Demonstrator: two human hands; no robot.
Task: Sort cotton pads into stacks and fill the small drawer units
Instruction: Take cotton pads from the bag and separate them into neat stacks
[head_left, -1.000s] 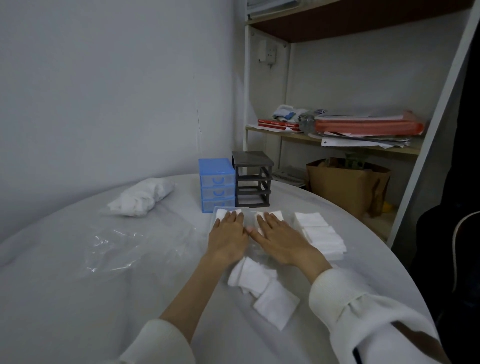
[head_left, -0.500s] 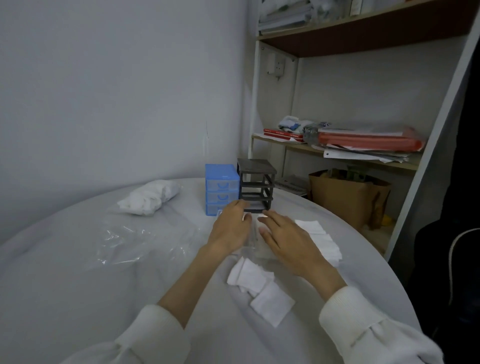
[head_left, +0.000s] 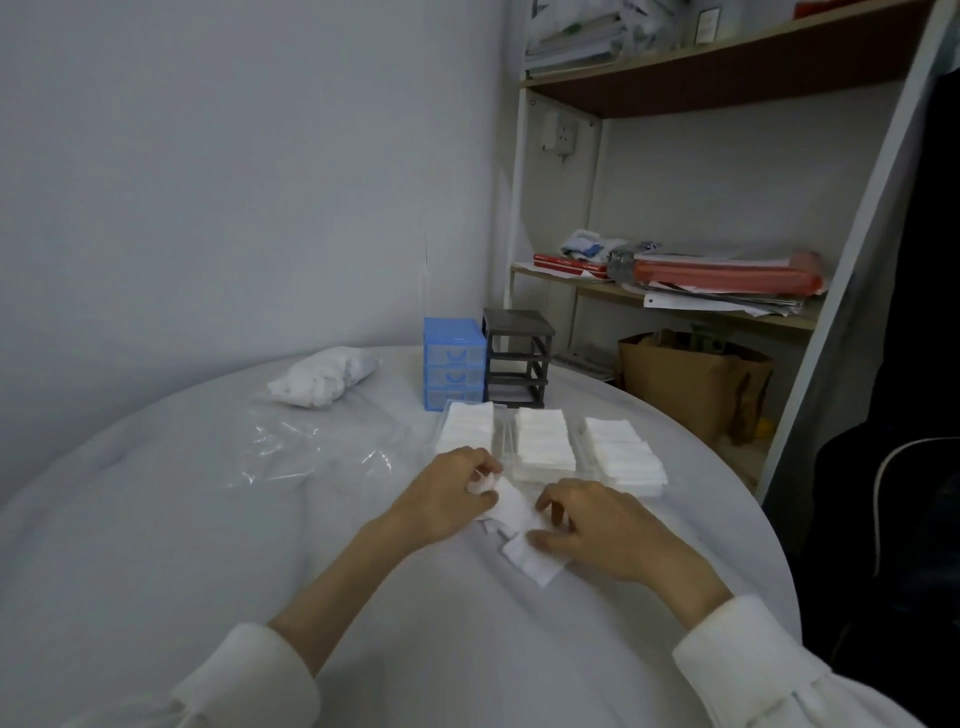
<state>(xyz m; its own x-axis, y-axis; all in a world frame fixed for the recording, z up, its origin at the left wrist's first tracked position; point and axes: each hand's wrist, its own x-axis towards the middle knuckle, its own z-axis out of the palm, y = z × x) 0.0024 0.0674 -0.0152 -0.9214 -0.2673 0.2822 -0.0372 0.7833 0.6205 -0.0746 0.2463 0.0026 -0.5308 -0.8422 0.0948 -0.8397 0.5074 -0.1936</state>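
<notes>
Left hand: The left hand (head_left: 451, 493) was seen low on the table, with its fingers curled round the top of a small heap of loose pads (head_left: 511, 519). A pad was pinched between the thumb and fingers.
Right hand: The right hand (head_left: 597, 530) was laid on the other side of the same heap. Its fingers were bent and its fingertips were pressed on the pads; whether a pad was truly gripped could not be told.
Loose pads: The heap was found between the two hands, near the front of the round table (head_left: 156, 545). One pad stuck out under the right hand.
Stacks: Three neat rows of pads (head_left: 545, 441) were lined up just behind the hands, in what looked like clear drawer trays.
Drawer units: A blue drawer unit (head_left: 454, 364) and a dark empty frame (head_left: 517, 358) were stood side by side behind the rows.
Spare pads: A bag of more pads (head_left: 322, 376) was left far off to the left, past a clear plastic sheet (head_left: 301, 447).
Step in hand: It was judged that the loose pads were being picked up to be squared into a stack.
How to do it well: The pads should be lifted softly, since they are thin and floppy. The edges should be lined up before the pile is set down. The neat rows behind should not be bumped by the knuckles.
</notes>
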